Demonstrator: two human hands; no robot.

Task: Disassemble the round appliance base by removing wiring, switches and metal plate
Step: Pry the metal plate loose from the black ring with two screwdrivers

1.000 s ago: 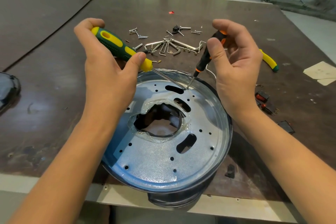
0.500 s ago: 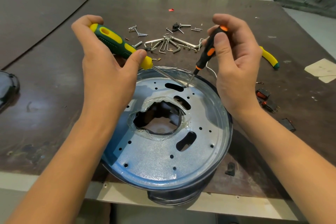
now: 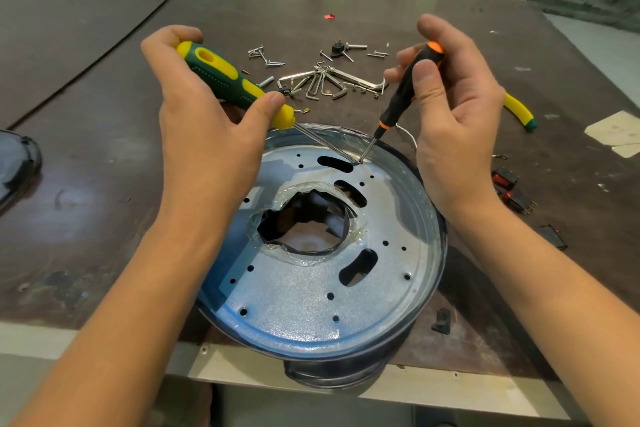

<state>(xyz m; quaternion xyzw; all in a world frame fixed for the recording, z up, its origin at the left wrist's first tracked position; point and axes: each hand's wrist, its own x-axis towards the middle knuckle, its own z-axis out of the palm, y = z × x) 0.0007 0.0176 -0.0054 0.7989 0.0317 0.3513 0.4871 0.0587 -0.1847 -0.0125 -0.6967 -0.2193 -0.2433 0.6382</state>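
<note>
The round base point(image 3: 427, 274) is set at the near edge of the table point(image 3: 104, 184), and a bit of it hangs over that edge. The metal plate point(image 3: 294, 305) is seen on top of it, with a big hole in the middle.

The green and yellow screwdriver point(image 3: 225, 80) is gripped in the left hand point(image 3: 207, 142), with the fingers curled round the handle. The black and orange screwdriver point(image 3: 405, 87) is pinched near its top by the right hand point(image 3: 453, 135). The hands are held apart, but the two tips are brought together at one spot on the far side of the plate, just beside a long slot. Whether a screw sits there cannot be told.

The base is not held down by anything. If the tips are pushed hard, it could be tipped or slid off the edge. A tip could also be slipped out of place, and the plate could be scratched or a hand poked. Both tools are held at a slant, so a screw head could be worn smooth.

A white wire point(image 3: 407, 135) is seen just behind the base and could be caught. Loose screws point(image 3: 266, 57) and red switches point(image 3: 505, 180) are left on the table and could be knocked away.
</note>
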